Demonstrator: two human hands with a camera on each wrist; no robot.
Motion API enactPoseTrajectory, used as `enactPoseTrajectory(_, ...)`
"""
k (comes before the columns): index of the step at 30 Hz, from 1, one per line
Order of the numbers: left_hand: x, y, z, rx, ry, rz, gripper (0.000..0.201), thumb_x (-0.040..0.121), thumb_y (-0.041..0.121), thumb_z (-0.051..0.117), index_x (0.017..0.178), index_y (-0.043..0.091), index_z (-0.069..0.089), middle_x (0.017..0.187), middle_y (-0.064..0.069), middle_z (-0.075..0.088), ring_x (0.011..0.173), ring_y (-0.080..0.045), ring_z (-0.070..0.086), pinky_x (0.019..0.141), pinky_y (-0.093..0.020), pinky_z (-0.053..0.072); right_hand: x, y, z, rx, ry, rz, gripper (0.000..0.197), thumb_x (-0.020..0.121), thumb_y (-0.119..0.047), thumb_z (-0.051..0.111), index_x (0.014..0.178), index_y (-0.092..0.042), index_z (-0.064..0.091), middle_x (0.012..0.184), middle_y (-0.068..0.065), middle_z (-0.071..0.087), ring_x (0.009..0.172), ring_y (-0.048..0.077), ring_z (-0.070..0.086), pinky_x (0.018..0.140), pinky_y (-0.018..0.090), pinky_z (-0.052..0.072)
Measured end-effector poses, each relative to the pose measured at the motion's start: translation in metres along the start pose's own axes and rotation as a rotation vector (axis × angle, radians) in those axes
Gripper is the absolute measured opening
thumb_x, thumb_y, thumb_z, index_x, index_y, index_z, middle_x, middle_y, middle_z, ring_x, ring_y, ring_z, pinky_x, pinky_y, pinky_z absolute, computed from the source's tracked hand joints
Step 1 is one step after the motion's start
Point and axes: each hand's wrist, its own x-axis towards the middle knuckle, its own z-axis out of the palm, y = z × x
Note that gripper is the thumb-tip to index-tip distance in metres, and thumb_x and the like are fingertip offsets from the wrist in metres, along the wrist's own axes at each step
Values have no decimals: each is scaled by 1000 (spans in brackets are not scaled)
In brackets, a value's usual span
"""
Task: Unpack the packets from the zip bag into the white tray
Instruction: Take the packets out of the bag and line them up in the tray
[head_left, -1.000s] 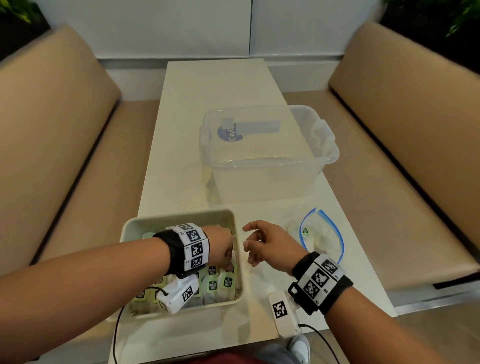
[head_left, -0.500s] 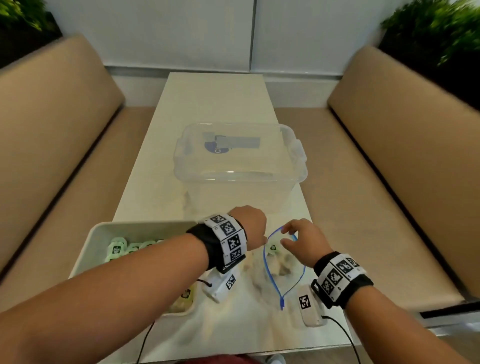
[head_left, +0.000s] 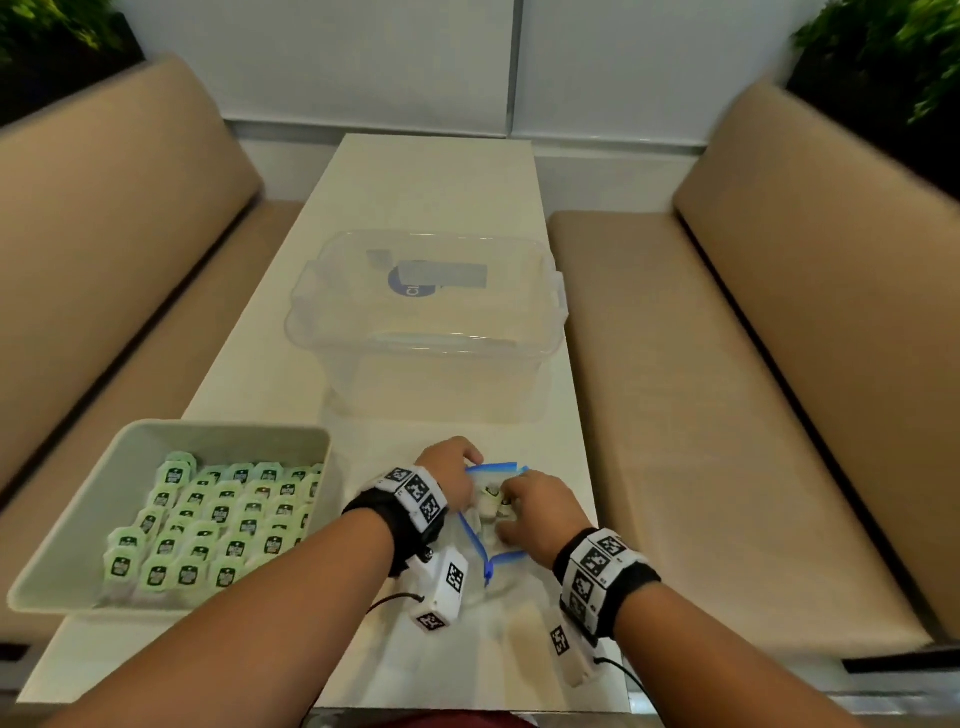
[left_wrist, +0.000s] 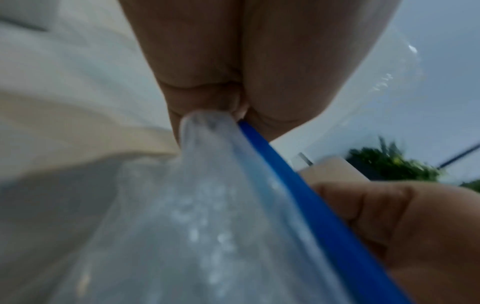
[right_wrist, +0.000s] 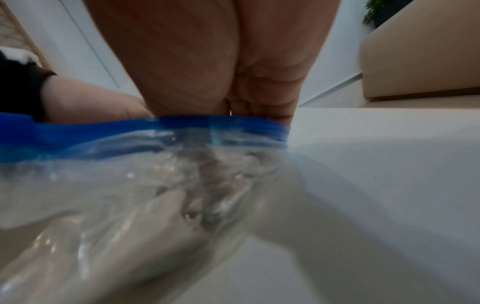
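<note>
My left hand (head_left: 451, 470) pinches the far edge of the zip bag (head_left: 485, 551), thumb and fingers (left_wrist: 205, 96) pressed together on the clear plastic right beside its blue zip strip (left_wrist: 306, 207). The bag lies on the counter (head_left: 431, 171), near its front edge, between my two wrists, its mouth gaping open toward the left. My right hand (head_left: 535, 512) is down in that mouth, fingers curled inside the bag; a packet (head_left: 491, 491) or two shows pale and green just past my knuckles, but I cannot tell whether my fingers actually hold one. From the right wrist, the blue strip crosses just under my hand and the plastic crumples below it, too blurred to make out what is inside.

Over on the left, at the counter's near left corner, sits the white tray (head_left: 67, 525), packed with rows of green packets (head_left: 218, 525) standing side by side. A clear plastic box (head_left: 426, 322) stands farther up the counter, beyond the bag. Tan benches (head_left: 779, 338) run along both sides.
</note>
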Motion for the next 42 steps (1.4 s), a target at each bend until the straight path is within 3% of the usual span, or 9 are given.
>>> enactPoseTrajectory(3,0,-2,7,-110,32,-30,31,84,2,58,110,18,59,99,-10,69,78,-22,61,65,-26,49,1,5,8,27,49,-63,21,76,-24,68,95,-16,64,97,1,55,85,22,57,71,26,40)
enactPoseTrajectory(6,-1,-3,11,-110,63,-54,30,85,3,52,109,18,60,104,-10,68,87,-23,61,70,-25,45,1,8,12,26,38,-102,33,81,-25,67,113,-18,66,110,4,54,94,26,59,82,30,47)
enactPoseTrajectory(10,-2,-3,11,-75,54,-59,29,85,3,52,110,15,62,110,-10,67,100,-27,62,76,-27,47,5,11,12,-40,30,-143,37,86,-24,59,122,-24,66,109,5,57,92,28,60,80,32,48)
enactPoseTrajectory(18,-6,-6,8,15,102,-75,26,85,7,53,105,20,64,110,-7,67,99,-25,62,81,-30,49,10,12,9,-162,100,-240,29,96,-26,44,99,-16,71,98,4,62,85,27,60,69,32,47)
enactPoseTrajectory(27,-16,-2,-2,54,268,39,23,85,18,62,107,25,62,108,3,63,99,-17,60,89,-33,50,7,8,-23,230,167,-194,11,93,-24,56,84,-18,60,75,1,64,71,22,58,67,33,47)
enactPoseTrajectory(31,-28,8,-13,-130,465,168,6,91,29,58,89,28,64,86,12,64,82,-11,60,77,-28,49,5,6,-33,278,194,-224,8,93,-21,57,91,-14,60,69,0,61,62,18,54,61,32,44)
enactPoseTrajectory(33,-34,12,-22,-145,520,163,23,95,42,52,82,26,63,74,12,64,75,-10,59,71,-25,45,5,4,-34,318,209,-227,6,93,-18,57,91,-14,62,60,-8,51,54,8,44,58,28,36)
enactPoseTrajectory(38,-51,23,-43,-352,170,13,60,96,64,32,90,19,70,72,2,75,57,-13,66,65,-29,50,4,-7,-36,395,235,-290,12,89,-13,53,93,-19,63,85,-3,67,77,15,62,73,37,53)
enactPoseTrajectory(42,-58,15,-46,-528,99,99,27,93,41,61,102,17,68,82,-4,74,60,-14,69,55,-25,53,4,-22,-38,431,269,-352,13,87,-9,58,94,-19,62,93,-3,66,84,15,64,78,37,56)
